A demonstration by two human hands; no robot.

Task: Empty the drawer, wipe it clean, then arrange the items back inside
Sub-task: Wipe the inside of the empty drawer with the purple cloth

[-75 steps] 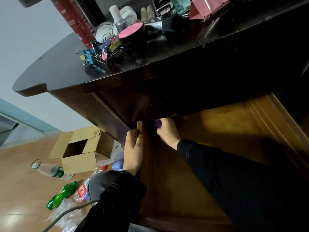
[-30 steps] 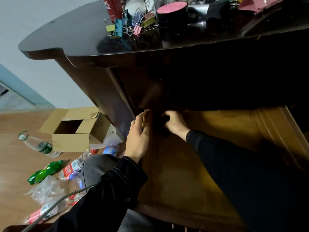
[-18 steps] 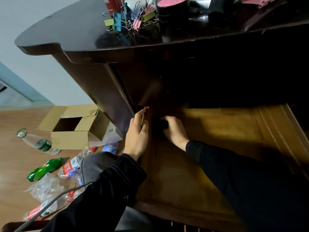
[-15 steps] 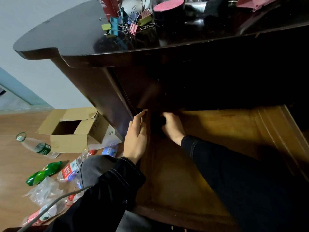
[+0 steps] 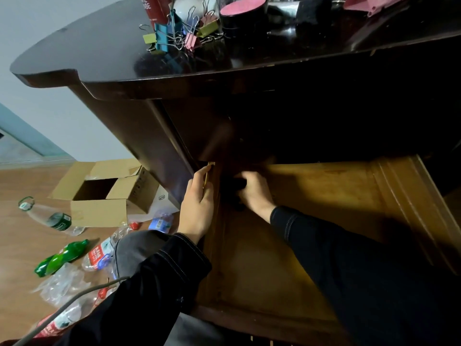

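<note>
1. The drawer [image 5: 311, 196] stands pulled out under the desk [image 5: 99, 53]. What shows of its wooden floor is bare, so I judge the step in hand to be the wiping.
2. The left hand [image 5: 198, 206] has its fingers curled over the drawer's left side wall [image 5: 215, 245]. That grip serves well as a brace, so the drawer does not slide on its runners under the wiping strokes.
3. The right hand [image 5: 254, 193] reaches into the back left corner, its fingers clamped round a dark wad [image 5: 237, 184]. This is probably the wiping cloth, though the shadow there is too deep to be sure.
4. Corners collect the most dust. Press the wad into the angle where floor meets wall, then draw it forward along the wall.
5. Work from the shadowed back toward the front edge in overlapping passes, so that dirt moves out and not deeper in.
6. The far back lies under the desk top and cannot be seen, so go by feel there.
7. The binder clips [image 5: 174, 33] and the black tin with the pink lid [image 5: 243, 11] wait on the desk, near its edge. Avoid knocking the desk while scrubbing.
</note>
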